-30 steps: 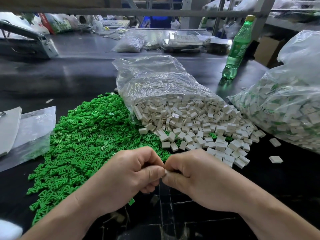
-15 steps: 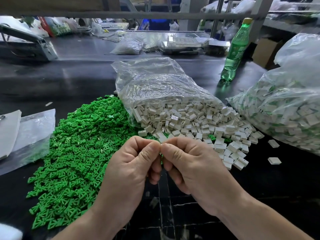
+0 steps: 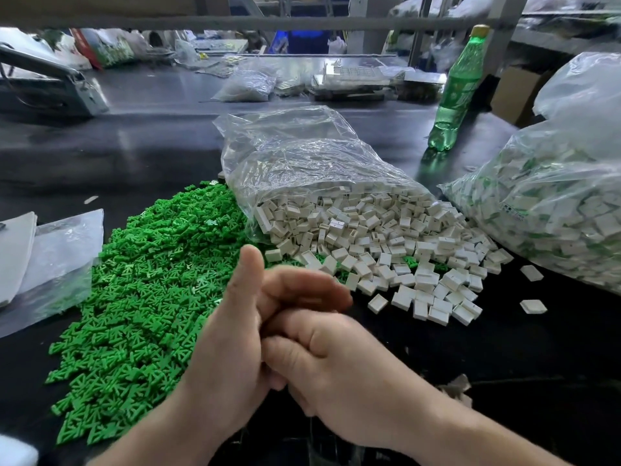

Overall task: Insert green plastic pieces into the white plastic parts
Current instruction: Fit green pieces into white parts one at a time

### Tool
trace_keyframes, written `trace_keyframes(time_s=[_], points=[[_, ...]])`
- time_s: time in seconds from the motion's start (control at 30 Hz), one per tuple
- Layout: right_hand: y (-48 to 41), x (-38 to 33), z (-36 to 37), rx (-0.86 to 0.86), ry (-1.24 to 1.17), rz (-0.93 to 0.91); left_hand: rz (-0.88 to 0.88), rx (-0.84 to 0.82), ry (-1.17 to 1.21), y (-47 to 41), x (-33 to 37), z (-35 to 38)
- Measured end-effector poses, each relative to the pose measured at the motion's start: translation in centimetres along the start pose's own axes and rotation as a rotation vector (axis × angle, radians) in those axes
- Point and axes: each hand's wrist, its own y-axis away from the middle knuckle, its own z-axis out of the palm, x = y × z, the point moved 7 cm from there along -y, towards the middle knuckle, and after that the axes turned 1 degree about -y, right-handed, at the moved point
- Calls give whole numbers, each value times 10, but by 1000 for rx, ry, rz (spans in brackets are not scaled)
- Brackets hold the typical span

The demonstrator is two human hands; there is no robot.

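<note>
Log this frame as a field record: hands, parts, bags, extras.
left hand: thumb raised, fingers extended rightward, blurred; no held piece visible
right hand: fingers tucked against the left hand; grip hidden
green pieces: loose pile, left of the hands
white parts: spilling from an open clear bag, centre
second bag: right edge, white parts with green showing
green bottle: upright, far right

1. Green bottle (image 3: 458, 92): a label band ran round its middle, but the print on it was too blurred to read.
2. Right of the bottle and nearer the camera, the big clear bag (image 3: 554, 183) carried a small white sticker (image 3: 512, 210) with dark marks, too small to make out.
3. Far left of the bottle, along the back, the red and green packets (image 3: 111, 48) showed printing, none of it legible.
4. No word, number or brand could be read anywhere.
</note>
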Motion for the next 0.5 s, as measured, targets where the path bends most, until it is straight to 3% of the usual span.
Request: trace_keyframes(time_s=[0.3, 0.5], points=[[4, -10, 7, 107, 106, -163, 110, 172, 82, 10, 3, 6], [6, -10, 7, 84, 140, -164, 104, 147, 66, 10, 4, 10]])
